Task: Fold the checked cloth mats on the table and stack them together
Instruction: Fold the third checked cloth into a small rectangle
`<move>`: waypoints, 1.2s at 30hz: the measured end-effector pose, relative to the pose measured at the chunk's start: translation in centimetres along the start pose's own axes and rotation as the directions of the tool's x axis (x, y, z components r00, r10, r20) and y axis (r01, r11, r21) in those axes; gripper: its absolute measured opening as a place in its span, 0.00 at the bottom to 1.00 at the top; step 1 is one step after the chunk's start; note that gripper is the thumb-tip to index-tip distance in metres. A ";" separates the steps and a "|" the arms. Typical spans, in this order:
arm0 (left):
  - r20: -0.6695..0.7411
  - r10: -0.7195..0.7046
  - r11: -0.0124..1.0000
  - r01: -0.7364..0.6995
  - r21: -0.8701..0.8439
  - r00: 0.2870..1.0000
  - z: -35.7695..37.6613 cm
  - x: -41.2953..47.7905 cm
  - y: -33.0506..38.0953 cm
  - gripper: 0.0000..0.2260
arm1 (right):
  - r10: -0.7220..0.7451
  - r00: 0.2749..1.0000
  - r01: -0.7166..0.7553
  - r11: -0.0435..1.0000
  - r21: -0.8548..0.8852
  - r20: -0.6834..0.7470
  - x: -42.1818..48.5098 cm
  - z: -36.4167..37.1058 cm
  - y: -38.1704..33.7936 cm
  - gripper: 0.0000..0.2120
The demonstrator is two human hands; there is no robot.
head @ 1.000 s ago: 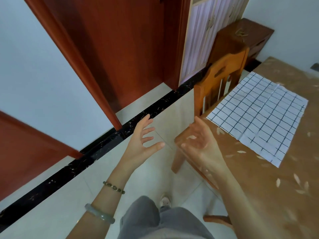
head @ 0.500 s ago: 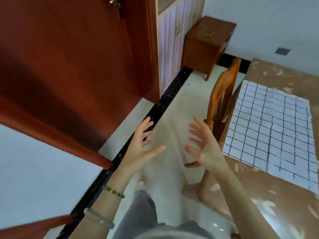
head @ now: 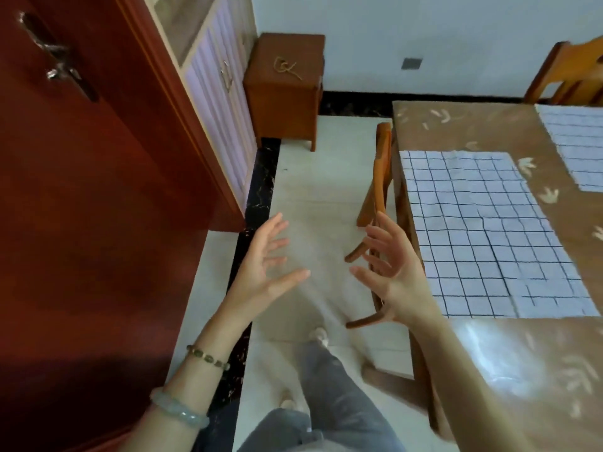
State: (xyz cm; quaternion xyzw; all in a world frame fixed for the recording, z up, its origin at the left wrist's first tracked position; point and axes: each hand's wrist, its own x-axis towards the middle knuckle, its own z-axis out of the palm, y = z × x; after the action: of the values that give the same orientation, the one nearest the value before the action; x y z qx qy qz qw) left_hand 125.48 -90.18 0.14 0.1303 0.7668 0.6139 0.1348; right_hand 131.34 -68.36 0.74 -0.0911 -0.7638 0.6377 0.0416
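Note:
A white mat with a dark check grid lies flat and creased on the brown table, near its left edge. A second checked mat lies flat at the far right, cut off by the frame. My left hand hovers over the floor, palm inward, fingers spread, holding nothing. My right hand is raised beside the table's left edge, fingers spread and empty, just left of the near mat without touching it.
A wooden chair is tucked against the table's left side. Another chair stands at the far right. A brown side cabinet sits by the back wall. A red door fills the left.
The view has swung right and toward the table, bringing the second mat and far chair into sight. Both hands stay raised and empty, fingers spread.

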 end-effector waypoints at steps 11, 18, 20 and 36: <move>0.279 0.081 0.997 -0.080 -0.017 0.957 4.2 19.2 3.0 0.38 | 0.056 0.954 -0.027 0.994 0.103 -0.294 11.2 -5.4 1.2 0.39; 0.466 0.123 0.991 -0.080 -0.111 0.876 8.8 27.8 6.6 0.38 | 0.098 0.867 -0.046 0.992 0.117 -0.489 14.4 -10.1 0.3 0.37; 0.522 0.129 0.988 -0.068 -0.135 0.843 10.2 29.6 7.4 0.39 | 0.122 0.834 -0.064 0.990 0.125 -0.539 14.7 -11.2 0.2 0.37; 0.926 0.136 0.990 -0.074 -0.117 0.352 22.4 43.4 9.6 0.40 | 0.235 0.411 -0.184 0.968 0.172 -0.881 18.0 -15.3 1.1 0.38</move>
State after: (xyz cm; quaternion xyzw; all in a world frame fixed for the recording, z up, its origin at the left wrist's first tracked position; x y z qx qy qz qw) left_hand 93.65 -51.97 2.82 0.4996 0.5287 0.4604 0.5088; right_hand 116.55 -49.88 1.51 -0.5076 -0.5925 0.5108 0.3610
